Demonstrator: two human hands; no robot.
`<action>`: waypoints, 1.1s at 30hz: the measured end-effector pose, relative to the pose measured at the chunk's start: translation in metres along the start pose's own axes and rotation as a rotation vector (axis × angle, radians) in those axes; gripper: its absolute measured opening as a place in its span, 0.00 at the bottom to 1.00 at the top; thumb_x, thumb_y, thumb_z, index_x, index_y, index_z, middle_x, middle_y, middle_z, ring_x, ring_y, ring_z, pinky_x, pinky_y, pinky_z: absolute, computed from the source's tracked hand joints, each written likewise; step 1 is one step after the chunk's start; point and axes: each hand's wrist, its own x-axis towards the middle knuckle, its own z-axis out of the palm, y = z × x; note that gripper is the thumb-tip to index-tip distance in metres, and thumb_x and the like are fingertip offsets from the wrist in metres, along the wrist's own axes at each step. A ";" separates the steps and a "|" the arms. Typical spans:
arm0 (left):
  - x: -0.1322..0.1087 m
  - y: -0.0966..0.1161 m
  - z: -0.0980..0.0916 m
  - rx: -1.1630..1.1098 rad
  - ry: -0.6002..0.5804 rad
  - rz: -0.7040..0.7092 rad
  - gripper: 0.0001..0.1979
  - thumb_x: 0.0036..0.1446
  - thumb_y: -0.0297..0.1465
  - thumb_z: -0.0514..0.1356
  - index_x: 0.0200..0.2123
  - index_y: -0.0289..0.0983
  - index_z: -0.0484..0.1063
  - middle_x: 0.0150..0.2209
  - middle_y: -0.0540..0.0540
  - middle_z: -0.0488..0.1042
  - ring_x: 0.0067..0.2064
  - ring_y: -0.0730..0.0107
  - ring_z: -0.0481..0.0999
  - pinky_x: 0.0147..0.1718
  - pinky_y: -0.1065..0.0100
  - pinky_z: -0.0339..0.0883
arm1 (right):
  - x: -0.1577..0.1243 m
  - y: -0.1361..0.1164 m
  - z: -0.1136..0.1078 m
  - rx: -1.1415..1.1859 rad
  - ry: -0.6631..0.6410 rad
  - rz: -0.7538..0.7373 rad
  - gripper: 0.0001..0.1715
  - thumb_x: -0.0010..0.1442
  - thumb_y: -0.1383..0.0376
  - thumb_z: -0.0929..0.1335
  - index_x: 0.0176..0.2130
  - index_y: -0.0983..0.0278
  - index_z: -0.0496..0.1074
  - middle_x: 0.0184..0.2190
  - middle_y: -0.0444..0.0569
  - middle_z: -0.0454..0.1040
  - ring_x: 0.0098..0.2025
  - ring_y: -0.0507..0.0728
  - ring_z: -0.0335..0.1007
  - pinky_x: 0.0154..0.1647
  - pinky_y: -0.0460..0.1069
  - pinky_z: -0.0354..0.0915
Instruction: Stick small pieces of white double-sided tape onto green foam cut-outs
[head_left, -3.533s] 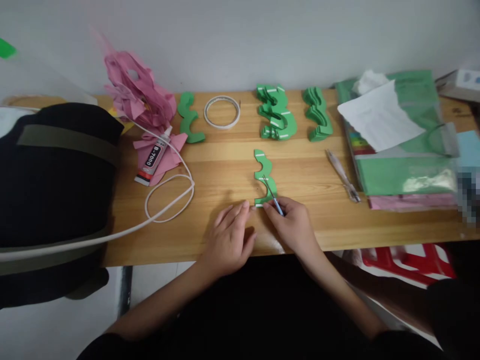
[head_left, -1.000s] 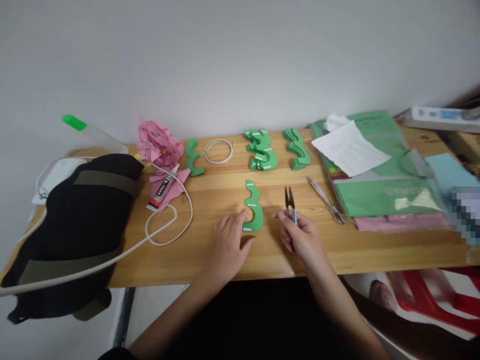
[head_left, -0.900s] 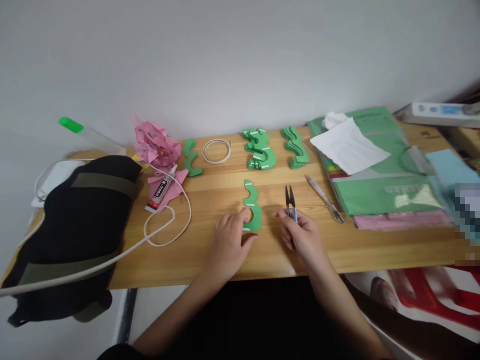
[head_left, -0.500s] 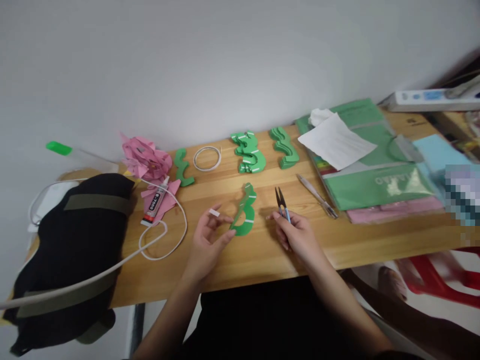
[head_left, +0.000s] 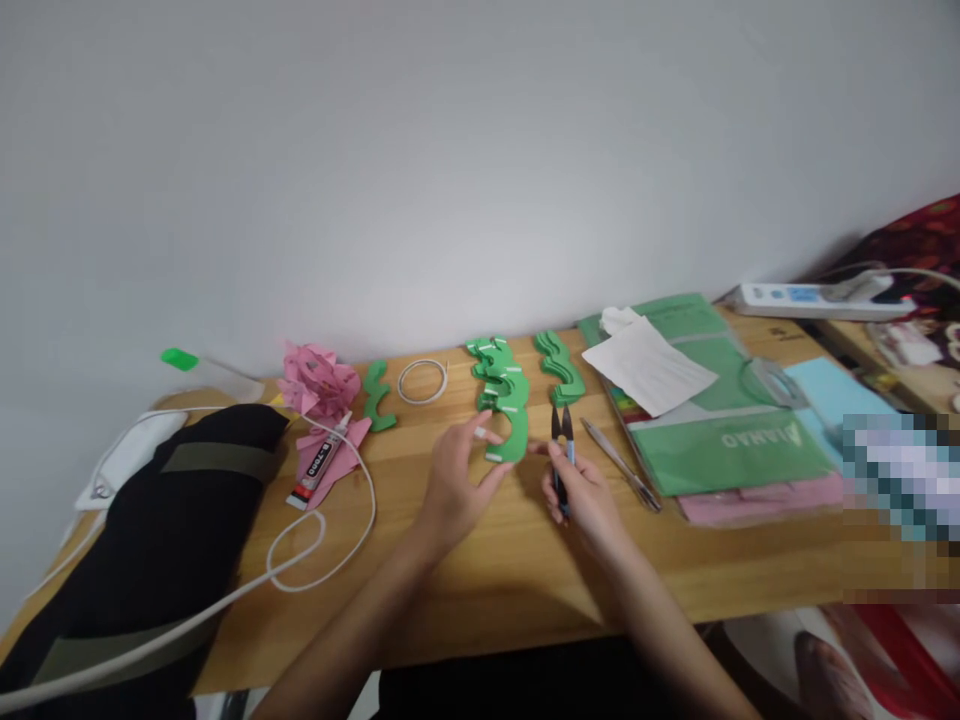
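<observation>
My left hand (head_left: pixel 459 478) holds a wavy green foam piece (head_left: pixel 511 430) with small white tape strips, lifted off the wooden table (head_left: pixel 480 560) and reaching towards the stack of taped green pieces (head_left: pixel 493 372). My right hand (head_left: pixel 581 487) is closed on small blue-handled thread snips (head_left: pixel 561 436), blades pointing away from me. A second stack of plain green wavy pieces (head_left: pixel 559 364) lies just right of the first.
A tape roll (head_left: pixel 422 381), a single green piece (head_left: pixel 377 396), pink paper scraps (head_left: pixel 321 385) and a glue tube (head_left: pixel 313 465) lie left. A black bag (head_left: pixel 142 540) and white cable (head_left: pixel 330 540) fill the left side. Tweezers (head_left: pixel 621 465) and coloured sheet packs (head_left: pixel 720 430) lie right.
My left hand picked the green piece up off the table and carried it towards the taped stack. My right hand kept the snips. The camera tilted upward.
</observation>
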 end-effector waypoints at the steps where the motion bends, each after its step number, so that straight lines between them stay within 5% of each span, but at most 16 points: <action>1: 0.012 -0.006 0.004 0.054 0.018 0.010 0.28 0.51 0.27 0.66 0.55 0.42 0.64 0.39 0.47 0.78 0.45 0.61 0.77 0.52 0.55 0.65 | 0.005 0.000 -0.002 -0.005 0.016 0.002 0.41 0.42 0.35 0.69 0.38 0.68 0.71 0.09 0.34 0.59 0.09 0.46 0.50 0.09 0.42 0.45; 6: 0.060 -0.035 0.023 0.262 -0.005 -0.059 0.28 0.49 0.25 0.67 0.53 0.38 0.64 0.38 0.46 0.78 0.44 0.59 0.77 0.50 0.54 0.65 | 0.017 0.007 -0.004 -0.061 0.068 0.010 0.43 0.40 0.34 0.67 0.36 0.69 0.72 0.09 0.34 0.57 0.09 0.47 0.49 0.09 0.42 0.43; 11: 0.067 -0.049 0.027 0.347 -0.058 -0.107 0.31 0.46 0.26 0.69 0.54 0.37 0.63 0.39 0.45 0.78 0.45 0.57 0.77 0.49 0.54 0.67 | 0.015 0.011 -0.002 -0.116 0.052 -0.038 0.41 0.43 0.34 0.66 0.35 0.69 0.72 0.09 0.34 0.57 0.10 0.47 0.50 0.10 0.44 0.45; 15: 0.064 -0.050 0.002 0.480 -0.072 -0.165 0.29 0.50 0.30 0.67 0.55 0.36 0.63 0.46 0.41 0.77 0.50 0.55 0.75 0.53 0.55 0.64 | 0.015 0.010 -0.002 -0.138 0.043 -0.056 0.40 0.45 0.34 0.66 0.34 0.68 0.72 0.09 0.34 0.56 0.10 0.48 0.49 0.10 0.44 0.46; 20: 0.057 -0.056 -0.058 0.706 -0.109 -0.318 0.23 0.52 0.26 0.60 0.53 0.31 0.67 0.48 0.32 0.76 0.52 0.42 0.74 0.51 0.47 0.63 | 0.014 0.011 -0.003 -0.166 0.029 -0.058 0.40 0.45 0.34 0.66 0.34 0.67 0.71 0.10 0.35 0.57 0.11 0.48 0.50 0.11 0.44 0.46; 23: 0.050 -0.062 -0.086 0.772 -0.170 -0.373 0.26 0.50 0.24 0.60 0.55 0.31 0.66 0.46 0.34 0.78 0.50 0.43 0.76 0.50 0.49 0.64 | 0.014 0.013 -0.003 -0.179 0.027 -0.060 0.40 0.45 0.34 0.66 0.34 0.67 0.71 0.10 0.35 0.57 0.11 0.48 0.50 0.11 0.45 0.46; 27: 0.047 -0.072 -0.098 0.771 -0.235 -0.383 0.29 0.47 0.25 0.63 0.55 0.36 0.67 0.43 0.41 0.81 0.46 0.50 0.79 0.49 0.56 0.66 | 0.013 0.013 -0.003 -0.201 0.024 -0.092 0.38 0.47 0.34 0.65 0.33 0.66 0.71 0.10 0.36 0.57 0.12 0.48 0.51 0.12 0.45 0.47; 33: 0.050 -0.080 -0.101 0.722 -0.213 -0.358 0.28 0.44 0.25 0.65 0.52 0.39 0.71 0.38 0.43 0.82 0.45 0.48 0.79 0.51 0.52 0.65 | 0.011 0.011 -0.003 -0.207 0.028 -0.116 0.37 0.47 0.34 0.66 0.32 0.65 0.72 0.10 0.37 0.58 0.12 0.49 0.51 0.13 0.46 0.47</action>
